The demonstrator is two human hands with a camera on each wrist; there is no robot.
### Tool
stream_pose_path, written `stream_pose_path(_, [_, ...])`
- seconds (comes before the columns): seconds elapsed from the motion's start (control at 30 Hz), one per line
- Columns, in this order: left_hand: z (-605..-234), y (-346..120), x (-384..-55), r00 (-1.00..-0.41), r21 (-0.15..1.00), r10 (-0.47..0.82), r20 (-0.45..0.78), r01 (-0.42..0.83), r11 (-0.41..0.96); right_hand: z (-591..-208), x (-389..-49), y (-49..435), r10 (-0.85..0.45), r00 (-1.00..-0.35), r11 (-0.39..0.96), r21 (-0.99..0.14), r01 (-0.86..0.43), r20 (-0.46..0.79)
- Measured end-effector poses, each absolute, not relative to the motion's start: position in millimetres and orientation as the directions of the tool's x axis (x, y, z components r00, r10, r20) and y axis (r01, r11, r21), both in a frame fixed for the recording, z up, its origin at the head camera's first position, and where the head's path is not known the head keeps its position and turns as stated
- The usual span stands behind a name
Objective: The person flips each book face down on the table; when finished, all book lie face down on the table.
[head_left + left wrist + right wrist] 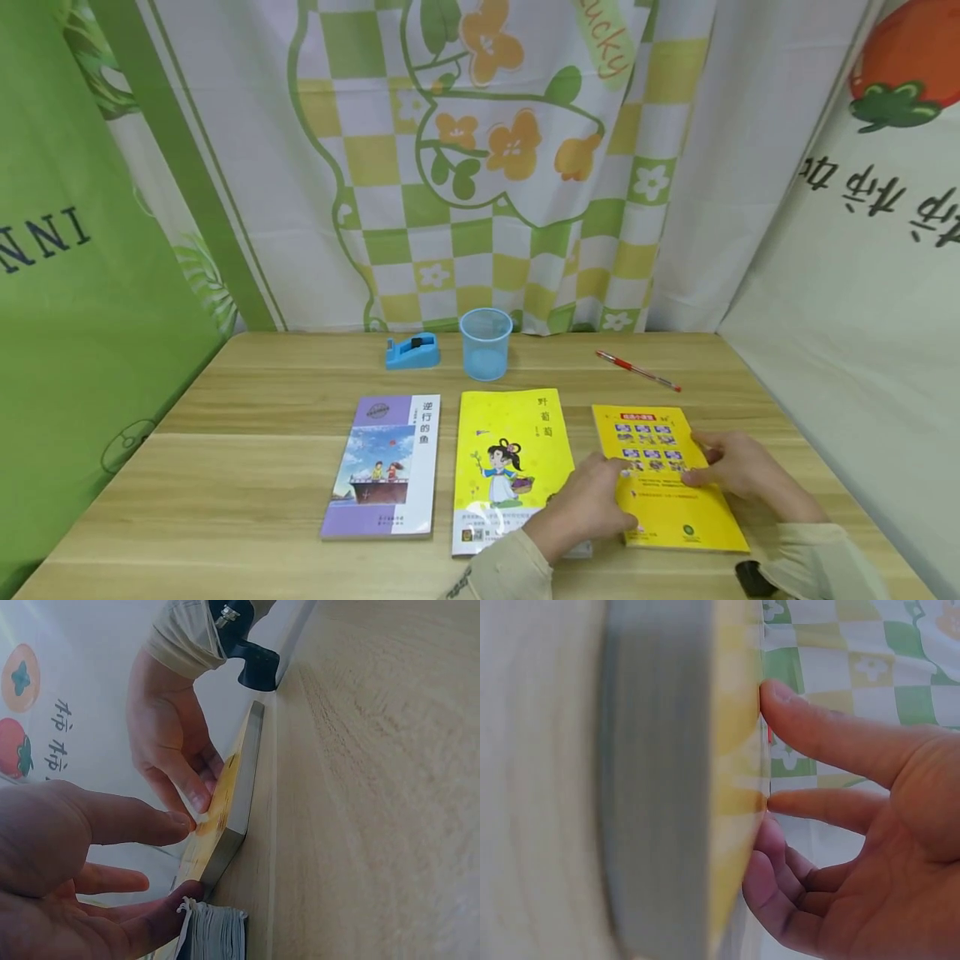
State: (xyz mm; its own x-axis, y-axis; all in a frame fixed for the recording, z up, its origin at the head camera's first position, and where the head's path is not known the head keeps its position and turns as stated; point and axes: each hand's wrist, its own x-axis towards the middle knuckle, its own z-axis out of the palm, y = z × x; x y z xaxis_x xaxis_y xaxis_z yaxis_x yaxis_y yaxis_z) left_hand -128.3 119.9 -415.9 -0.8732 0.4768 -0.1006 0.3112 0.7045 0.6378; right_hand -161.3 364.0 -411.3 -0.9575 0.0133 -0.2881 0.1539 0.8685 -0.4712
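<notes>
A yellow book (660, 492) lies on the table at the right, its back cover with small pictures facing up. My left hand (588, 508) reaches over to its left edge, and the fingers touch the cover there. At the right edge, my right hand (738, 471) touches the book with thumb and fingers. In the left wrist view, my left hand (82, 870) is by the near corner, with the right hand (172, 742) beyond. The right wrist view shows the right hand's thumb and index finger against the yellow cover (739, 750). Neither hand visibly curls around the book.
Left of it lie a second yellow book (480, 450) with a cartoon girl and a purple-and-white book (382, 467). Behind stand a blue tape dispenser (414, 352) and a translucent blue cup (485, 346). A red pen (637, 371) lies at the back right. Curtains surround the table.
</notes>
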Motion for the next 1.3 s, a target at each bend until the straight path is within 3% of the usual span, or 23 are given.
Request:
stream_pose_path(0.33, [-415.4,120.7,-127.7,-0.858,0.602,0.505,-0.092,0.357,0.714,-410.8,-160.9,362.2,0.038,-0.961,0.848,-0.499,0.177,-0.275])
stream_pose_path(0.93, [-413.2,117.9,-126.2,-0.853,0.579,0.509,-0.118,0.357,0.733,-385.9,-144.7,371.2,-0.158,-0.975,0.727,-0.687,-0.007,-0.156])
stream_pose_path(1.17, [-413.7,115.4,-126.4,-0.84,0.619,0.529,-0.115,0.356,0.7,-377.1,-138.4,370.4,-0.181,-0.958,0.656,-0.753,0.052,-0.224])
stream_pose_path(1.3, [-412.6,112.2,-126.8,-0.818,0.69,0.567,-0.096,0.356,0.63,-370.8,-136.0,367.3,-0.242,-0.953,0.604,-0.797,0.0,-0.183])
